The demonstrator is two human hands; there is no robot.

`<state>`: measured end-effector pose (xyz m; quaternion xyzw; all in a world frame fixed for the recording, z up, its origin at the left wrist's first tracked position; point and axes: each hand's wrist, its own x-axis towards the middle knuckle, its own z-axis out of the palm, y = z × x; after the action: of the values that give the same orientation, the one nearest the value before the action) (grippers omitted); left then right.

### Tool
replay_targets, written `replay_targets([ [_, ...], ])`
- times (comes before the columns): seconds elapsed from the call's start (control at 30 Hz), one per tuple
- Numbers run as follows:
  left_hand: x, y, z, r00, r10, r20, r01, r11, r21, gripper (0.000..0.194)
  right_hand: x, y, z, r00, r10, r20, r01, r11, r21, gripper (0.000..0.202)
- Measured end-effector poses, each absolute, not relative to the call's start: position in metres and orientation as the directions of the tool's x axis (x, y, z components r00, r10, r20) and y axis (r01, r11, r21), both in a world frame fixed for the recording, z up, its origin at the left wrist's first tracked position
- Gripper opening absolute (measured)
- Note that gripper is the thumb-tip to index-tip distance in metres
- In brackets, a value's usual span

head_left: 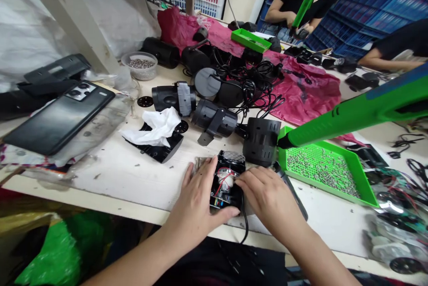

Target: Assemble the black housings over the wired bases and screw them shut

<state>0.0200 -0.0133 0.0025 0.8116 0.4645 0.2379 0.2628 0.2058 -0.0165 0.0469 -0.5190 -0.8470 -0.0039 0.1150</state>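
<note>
An open black device housing (230,154) stands at the front of the white table, with red wires, a pale round part and a small circuit board inside. Its top shows a clear, faceted lens. My left hand (195,194) grips it from the left, thumb along the near edge and fingers along the side. At its right side is my right hand (267,192), fingers bent together against the inner parts; what the fingertips pinch is hidden. A black cable (245,221) hangs from the housing over the table edge. Behind my right hand lies a dark flat cover (297,199), partly covered.
A green screwdriver (347,119) slants above a green tray (364,188) of screws. Black cylindrical housings (262,141) stand behind the hands. To the left are a phone (60,116), a screw tub (140,72) and white tissue (157,125). Co-workers sit across the table.
</note>
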Motion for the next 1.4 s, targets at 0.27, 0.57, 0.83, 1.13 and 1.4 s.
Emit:
replay_targets([
  [0.27, 0.016, -0.015, 0.002, 0.451, 0.880, 0.148, 0.641, -0.434, 0.633, 0.091, 0.213, -0.031, 0.049, -0.277, 0.933, 0.231, 0.910, 0.332, -0.248, 0.017],
  [0.57, 0.015, -0.012, 0.000, 0.458, 0.876, 0.152, 0.629, -0.440, 0.641, 0.090, 0.189, -0.072, 0.050, -0.034, 0.977, 0.212, 0.888, 0.127, -0.442, 0.017],
  [0.83, 0.013, -0.011, -0.005, 0.491, 0.859, 0.143, 0.639, -0.466, 0.612, 0.099, 0.191, -0.083, 0.064, -0.037, 0.985, 0.166, 0.821, 0.125, -0.558, 0.006],
  [1.13, 0.009, -0.013, -0.004, 0.580, 0.807, 0.115, 0.633, -0.534, 0.561, 0.088, 0.181, -0.101, 0.046, -0.350, 0.934, 0.065, 0.842, 0.344, -0.416, 0.017],
  [1.4, 0.000, -0.021, 0.012, 0.286, 0.874, 0.392, 0.442, -0.483, 0.756, 0.046, 0.189, -0.097, 0.050, -0.359, 0.933, -0.022, 0.851, 0.318, -0.419, 0.012],
])
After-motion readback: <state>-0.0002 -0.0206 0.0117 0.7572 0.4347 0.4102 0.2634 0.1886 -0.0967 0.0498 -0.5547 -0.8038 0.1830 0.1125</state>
